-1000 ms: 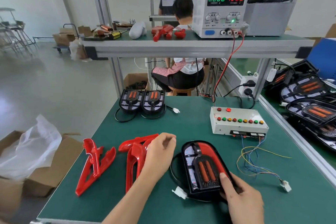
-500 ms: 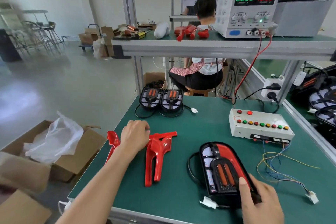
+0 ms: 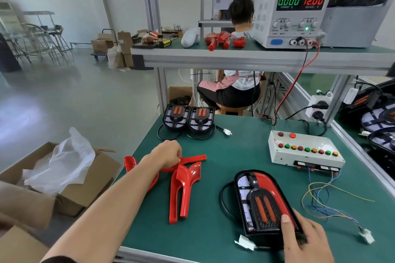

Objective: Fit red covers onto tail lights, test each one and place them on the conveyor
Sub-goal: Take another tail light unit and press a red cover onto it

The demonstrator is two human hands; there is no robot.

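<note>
A black tail light point(image 3: 261, 203) with one red cover fitted on its right side lies on the green mat near the front edge. My right hand point(image 3: 305, 239) presses on its near right corner. My left hand point(image 3: 168, 152) is closed on the top of a red cover point(image 3: 192, 159) that lies across another red cover point(image 3: 183, 190). A third red cover point(image 3: 130, 162) lies to the left, partly hidden by my forearm. Two more tail lights point(image 3: 189, 116) stand at the far side of the mat.
A white test box point(image 3: 303, 151) with coloured buttons sits at the right, loose wires point(image 3: 333, 200) trailing from it. A power supply point(image 3: 295, 15) stands on the upper shelf. An open cardboard box point(image 3: 64, 175) sits left of the bench. The conveyor point(image 3: 376, 126) at right carries tail lights. A person point(image 3: 233, 87) sits behind.
My left hand moved away from the tail light to the left and farther back, and closed on the top of a red cover. The right hand stayed on the tail light.
</note>
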